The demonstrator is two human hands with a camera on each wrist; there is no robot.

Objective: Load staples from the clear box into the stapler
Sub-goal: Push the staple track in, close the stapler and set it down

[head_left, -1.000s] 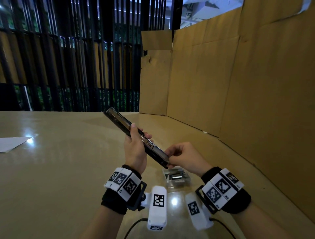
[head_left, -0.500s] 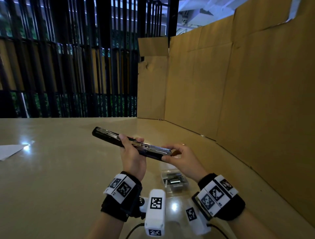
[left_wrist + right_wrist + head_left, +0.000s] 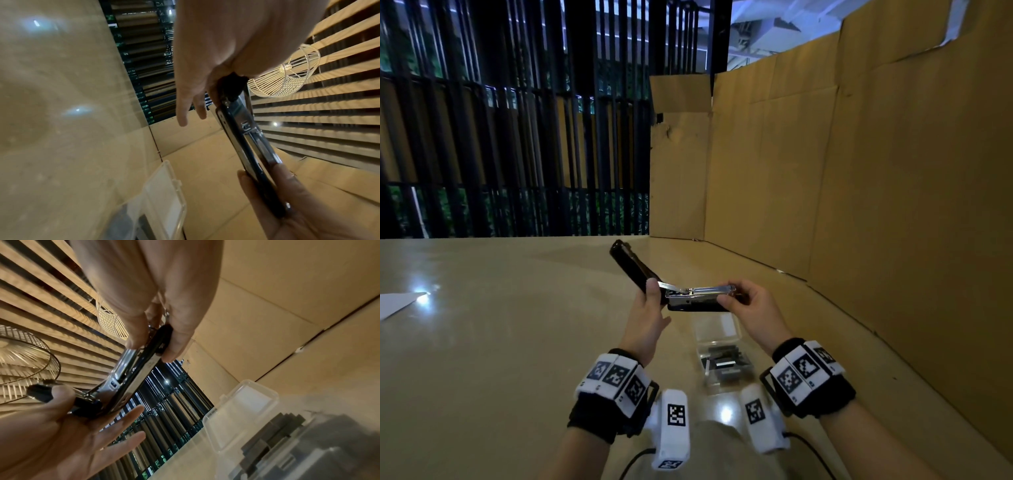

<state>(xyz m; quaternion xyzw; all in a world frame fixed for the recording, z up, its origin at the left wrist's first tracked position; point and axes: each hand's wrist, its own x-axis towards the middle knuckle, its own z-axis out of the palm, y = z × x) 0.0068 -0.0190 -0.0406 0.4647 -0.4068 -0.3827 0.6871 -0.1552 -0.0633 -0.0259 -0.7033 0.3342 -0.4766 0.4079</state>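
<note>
I hold the black stapler (image 3: 697, 303) in the air above the table, swung wide apart. Its black top cover (image 3: 627, 267) tilts up to the left, and the metal staple channel (image 3: 709, 290) lies level, facing up. My left hand (image 3: 650, 306) holds the hinge end, thumb pressed on the cover, other fingers (image 3: 125, 417) stretched out. My right hand (image 3: 743, 301) pinches the front end of the stapler (image 3: 144, 360) between thumb and fingers. The clear box (image 3: 722, 358) sits on the table below my hands, lid flipped back, dark staple strips (image 3: 285, 433) inside.
Cardboard walls (image 3: 859, 192) enclose the right side and the far right corner. A white paper sheet (image 3: 395, 303) lies at the table's left edge. Black vertical bars (image 3: 517, 137) stand behind the table (image 3: 500, 342).
The stapler first tilted, then levelled out as one straight line. Now its cover angles upward at the left while the base stays level in my right hand.
</note>
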